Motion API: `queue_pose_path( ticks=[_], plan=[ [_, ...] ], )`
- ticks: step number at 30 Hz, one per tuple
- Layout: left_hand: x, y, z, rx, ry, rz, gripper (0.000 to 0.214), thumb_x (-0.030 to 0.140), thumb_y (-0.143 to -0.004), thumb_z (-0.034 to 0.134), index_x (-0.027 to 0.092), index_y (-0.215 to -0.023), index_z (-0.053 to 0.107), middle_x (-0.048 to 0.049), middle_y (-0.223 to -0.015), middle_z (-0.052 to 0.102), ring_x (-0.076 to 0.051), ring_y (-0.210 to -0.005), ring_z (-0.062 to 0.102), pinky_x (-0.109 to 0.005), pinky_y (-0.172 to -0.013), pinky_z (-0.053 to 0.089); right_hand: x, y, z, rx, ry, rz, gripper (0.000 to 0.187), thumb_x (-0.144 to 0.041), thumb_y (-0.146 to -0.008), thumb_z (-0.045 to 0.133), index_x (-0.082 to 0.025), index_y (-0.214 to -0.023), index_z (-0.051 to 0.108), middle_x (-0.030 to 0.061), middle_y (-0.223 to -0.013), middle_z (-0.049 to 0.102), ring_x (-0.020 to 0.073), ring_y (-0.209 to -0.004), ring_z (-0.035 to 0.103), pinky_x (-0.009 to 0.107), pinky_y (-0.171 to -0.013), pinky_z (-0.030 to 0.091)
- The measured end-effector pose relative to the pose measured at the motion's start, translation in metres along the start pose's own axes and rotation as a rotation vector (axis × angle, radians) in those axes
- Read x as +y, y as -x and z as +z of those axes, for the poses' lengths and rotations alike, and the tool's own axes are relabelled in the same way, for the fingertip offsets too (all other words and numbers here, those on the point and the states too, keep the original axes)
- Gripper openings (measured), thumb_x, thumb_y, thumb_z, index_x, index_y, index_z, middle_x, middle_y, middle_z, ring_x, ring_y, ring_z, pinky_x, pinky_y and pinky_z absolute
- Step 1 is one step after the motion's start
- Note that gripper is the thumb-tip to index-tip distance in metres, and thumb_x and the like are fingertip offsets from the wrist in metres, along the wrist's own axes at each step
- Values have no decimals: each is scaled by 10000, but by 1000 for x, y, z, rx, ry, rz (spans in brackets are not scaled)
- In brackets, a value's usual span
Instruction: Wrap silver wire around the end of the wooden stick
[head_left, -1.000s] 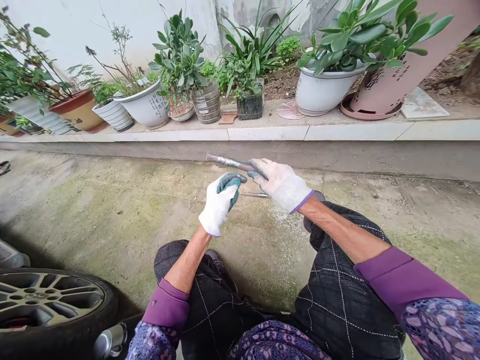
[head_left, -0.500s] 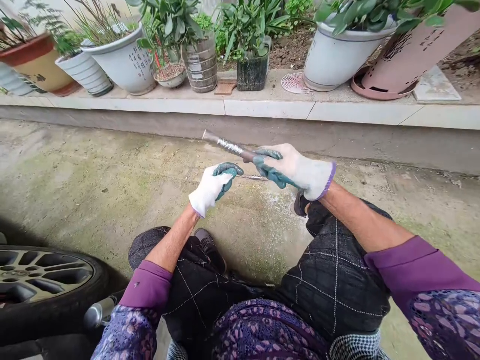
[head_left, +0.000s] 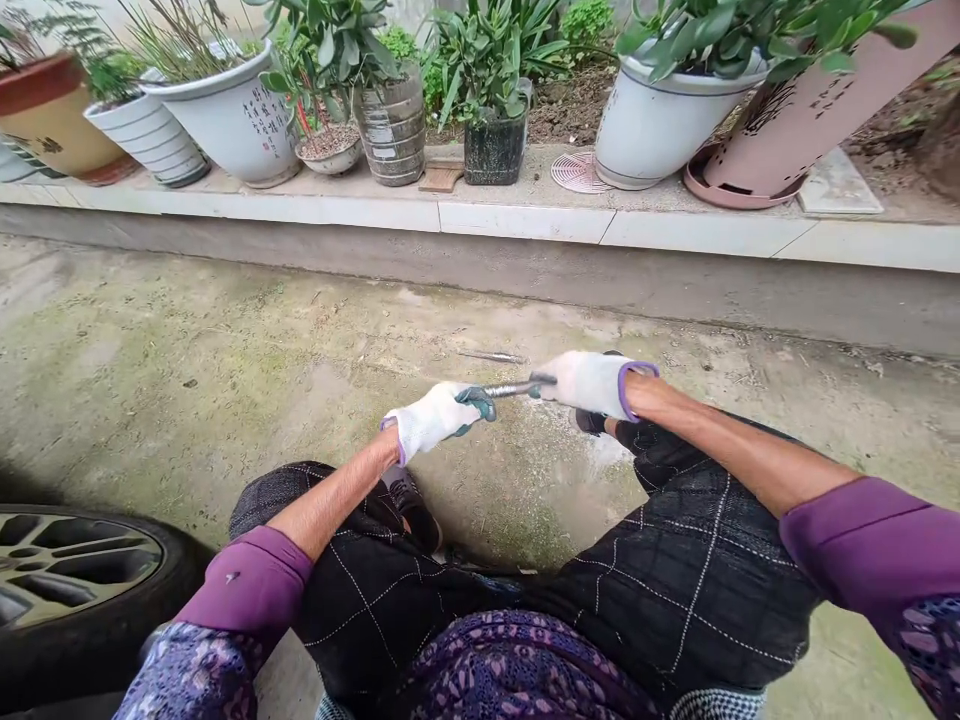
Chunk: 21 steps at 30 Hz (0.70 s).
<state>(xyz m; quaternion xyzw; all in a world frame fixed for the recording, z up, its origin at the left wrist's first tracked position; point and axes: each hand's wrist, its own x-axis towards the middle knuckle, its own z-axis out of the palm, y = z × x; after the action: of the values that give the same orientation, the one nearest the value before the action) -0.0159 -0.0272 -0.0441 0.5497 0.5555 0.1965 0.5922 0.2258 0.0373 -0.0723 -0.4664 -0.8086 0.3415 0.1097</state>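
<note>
Between my gloved hands is a short dark rod point(head_left: 510, 389) with a bright silvery, rough-looking band along its middle; its exact kind I cannot tell. My left hand point(head_left: 442, 415), in a white glove with green-coated fingers, is closed around the rod's left end. The matching glove on my right hand point(head_left: 577, 383) is closed on the other end, slightly blurred. The rod lies nearly level above the ground, its ends hidden by the fingers. Just beyond it, a thin pointed dark rod point(head_left: 495, 356) rests on the concrete, touched by neither hand.
Potted plants, including a white pot point(head_left: 667, 125) and a pink pot point(head_left: 787, 120), line a tiled ledge point(head_left: 517, 220) ahead. A car wheel point(head_left: 82, 570) stands at lower left. Pale bits point(head_left: 551, 440) are scattered on the concrete between my feet.
My right hand has come down with the rod, which has gone from slanting up to nearly level. My left hand has closed on its left end. The view has shifted slightly.
</note>
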Motion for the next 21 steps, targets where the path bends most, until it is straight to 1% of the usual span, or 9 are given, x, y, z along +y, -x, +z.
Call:
queue_pose_path(
  ticks=[2,5,7,9,12,15,18,20,21],
  plan=[
    [-1,-3,11,-51,90,-18,186,303,-707,616,181,-788,731,67,-436,400,-69,-355,285,-203,-359,191,7,-8,-12,-23,166,72,98,-351,-749,714,-253,-739,723,9,-537,590,184,-507,538,306,-543,387],
    [6,-8,17,-105,239,-2,207,334,-730,624,183,-849,702,81,-445,390,-58,-341,261,-195,-347,180,0,-14,-30,23,299,116,223,-414,-855,622,-253,-950,744,53,-740,687,219,-668,619,317,-627,447],
    [10,-12,15,-98,290,23,211,346,-733,634,183,-856,688,83,-450,396,-53,-331,249,-195,-338,170,-10,-15,-39,91,176,110,246,-416,-883,599,-239,-983,738,56,-767,680,216,-686,612,314,-631,462],
    [11,-17,9,-63,308,45,210,351,-744,636,178,-854,680,81,-457,397,-51,-330,246,-196,-337,163,-20,-12,-45,99,-54,117,281,-436,-898,580,-233,-1025,727,35,-727,636,180,-612,559,297,-568,450],
    [8,-25,-2,41,242,94,183,306,-748,619,168,-850,683,73,-465,405,-55,-349,268,-199,-351,170,-33,-1,-47,-44,-423,109,376,-510,-893,562,-225,-1091,708,-10,-642,536,121,-482,424,258,-436,375],
    [10,-28,-13,123,94,182,120,219,-718,600,154,-779,681,42,-510,476,-67,-414,364,-197,-396,244,-39,13,-41,-269,-537,70,425,-528,-851,600,-181,-1065,721,-25,-601,494,98,-455,384,240,-401,334],
    [19,-20,-21,140,-67,205,152,166,-709,571,144,-788,699,26,-584,547,-74,-489,436,-190,-461,322,-38,18,-31,-473,-375,18,447,-546,-827,617,-168,-1032,737,-17,-623,540,94,-485,424,237,-442,354],
    [25,-10,-22,147,-151,151,208,164,-738,536,144,-846,713,43,-568,522,-67,-473,405,-186,-461,311,-34,15,-24,-532,-169,-14,423,-540,-843,592,-173,-990,743,-9,-650,571,104,-529,459,240,-488,367],
    [27,-6,-21,143,-181,117,226,167,-754,520,143,-867,714,51,-551,501,-63,-456,382,-185,-452,294,-31,13,-21,-524,-43,-15,397,-515,-858,574,-174,-967,745,-2,-663,585,112,-552,476,246,-513,369]
  ],
)
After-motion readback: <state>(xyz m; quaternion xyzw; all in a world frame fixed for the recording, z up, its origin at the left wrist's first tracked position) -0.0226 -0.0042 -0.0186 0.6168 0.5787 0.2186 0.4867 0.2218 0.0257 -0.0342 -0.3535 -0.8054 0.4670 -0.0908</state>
